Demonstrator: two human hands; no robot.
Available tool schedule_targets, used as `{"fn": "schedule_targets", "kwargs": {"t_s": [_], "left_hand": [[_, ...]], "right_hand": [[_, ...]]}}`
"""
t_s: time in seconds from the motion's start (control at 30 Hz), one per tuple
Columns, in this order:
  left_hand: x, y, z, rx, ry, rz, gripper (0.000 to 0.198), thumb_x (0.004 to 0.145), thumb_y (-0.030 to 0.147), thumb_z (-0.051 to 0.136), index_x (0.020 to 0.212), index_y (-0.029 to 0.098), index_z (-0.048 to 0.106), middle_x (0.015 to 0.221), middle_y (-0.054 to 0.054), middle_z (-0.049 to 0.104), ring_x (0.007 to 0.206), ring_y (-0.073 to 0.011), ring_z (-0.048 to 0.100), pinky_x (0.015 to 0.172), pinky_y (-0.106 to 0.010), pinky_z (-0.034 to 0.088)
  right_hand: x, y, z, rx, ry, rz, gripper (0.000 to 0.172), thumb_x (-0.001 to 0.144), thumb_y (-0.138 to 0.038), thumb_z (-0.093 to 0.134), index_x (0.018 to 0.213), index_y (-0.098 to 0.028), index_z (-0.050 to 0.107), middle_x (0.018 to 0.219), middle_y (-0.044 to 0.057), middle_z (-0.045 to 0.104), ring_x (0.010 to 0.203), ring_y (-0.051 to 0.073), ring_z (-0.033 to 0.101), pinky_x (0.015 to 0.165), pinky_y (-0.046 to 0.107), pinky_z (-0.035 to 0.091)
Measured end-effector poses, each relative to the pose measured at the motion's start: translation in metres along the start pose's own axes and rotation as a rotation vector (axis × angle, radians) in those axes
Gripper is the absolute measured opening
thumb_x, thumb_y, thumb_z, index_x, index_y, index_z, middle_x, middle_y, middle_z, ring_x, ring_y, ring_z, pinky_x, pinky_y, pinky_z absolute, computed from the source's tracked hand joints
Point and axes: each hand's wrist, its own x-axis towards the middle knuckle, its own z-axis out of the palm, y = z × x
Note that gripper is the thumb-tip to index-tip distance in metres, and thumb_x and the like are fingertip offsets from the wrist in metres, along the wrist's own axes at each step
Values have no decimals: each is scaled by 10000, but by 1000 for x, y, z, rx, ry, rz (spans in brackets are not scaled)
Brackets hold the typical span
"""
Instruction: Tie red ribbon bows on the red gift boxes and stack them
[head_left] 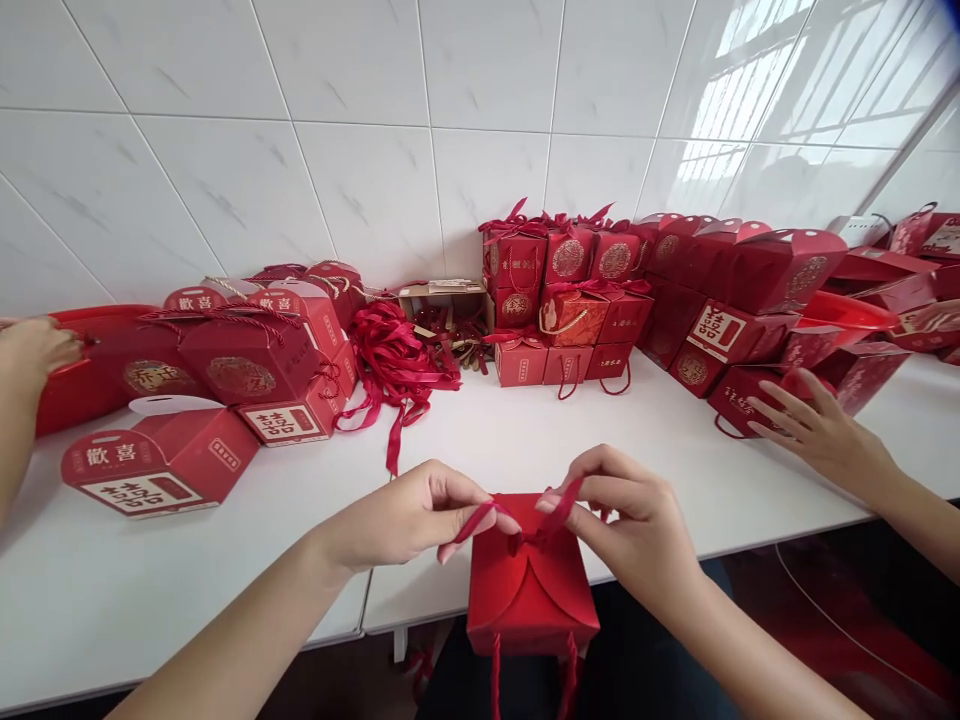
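Pinching 1 stretch of satiny crimson ribbon (562,506) in our left hand (427,510) and another in our right hand (630,510), we hold it over the top of a smooth red card box (525,590), its curved flaps meeting above twisted cord handles (496,675), at the white table (247,570)'s near edge. To our left lies a faceted carton (217,450) printed 歡喜 and 囍, near a tangled ribbon heap (397,355).

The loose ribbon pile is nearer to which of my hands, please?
Left: the left hand is in front of the ribbon pile; the right hand is farther off, toward its right.
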Motion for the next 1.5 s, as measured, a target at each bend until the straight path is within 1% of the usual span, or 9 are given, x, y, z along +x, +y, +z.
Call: {"fn": "schedule_targets", "kwargs": {"t_s": [0.13,0.27,0.53,0.7,0.83,1.0,1.17,1.33,1.5], "left_hand": [[3,-3,29,-120,239,72,249,867,363,573,900,211,768,664,-8,556,644,-124,479,612,-217,404],[4,-14,45,41,471,158,246,893,286,522,1005,231,734,776,-13,527,652,-117,475,564,-210,385],[8,-20,57,424,658,234,275,882,226,497,1096,254,667,1085,-68,537,796,-165,590,703,-274,496],[9,-25,56,613,636,302,329,895,200,453,1161,280,630,1105,-81,520,664,-137,566,606,-281,482],[7,-23,41,635,482,398,339,900,153,422,1133,262,642,1097,-86,525,678,-126,554,627,-265,463],[10,-13,22,608,330,384,310,891,153,437,953,249,725,1013,-71,550,635,-104,515,585,-232,439],[17,-15,19,507,442,402,222,861,190,537,850,232,754,895,-55,602,639,-114,538,554,-223,424],[9,-28,7,510,677,188,175,862,290,556,833,214,710,874,-35,615,538,-97,487,509,-237,399],[2,-28,-2,371,579,147,167,864,322,510,814,214,627,1082,-60,597,900,-187,599,739,-288,488]], "right_hand": [[4,-7,2,195,-118,227,216,756,-379,709,640,-202,753,683,36,579,525,101,505,426,213,417],[2,-4,6,236,-82,314,198,718,-409,743,679,-216,766,735,42,572,577,122,534,454,227,431],[4,-2,20,177,-171,326,100,729,-287,722,664,-216,746,748,33,603,589,121,531,514,245,466],[19,5,17,174,-348,440,102,676,-122,606,589,-162,641,737,5,568,553,84,468,496,226,423],[34,9,7,200,-557,536,48,638,-131,553,618,-171,535,679,-32,496,525,72,420,435,203,348],[42,10,4,141,-719,468,95,607,-149,560,598,-186,473,739,-24,467,552,81,419,422,206,340],[43,8,3,79,-739,356,60,631,-140,557,628,-188,521,781,-14,505,614,101,463,531,237,404],[33,14,-10,-99,-635,284,87,677,-141,536,622,-194,495,787,-7,520,686,129,483,659,282,422],[26,19,-17,-114,-621,291,106,703,-138,533,643,-202,473,838,-4,532,725,137,502,716,298,427]]}}
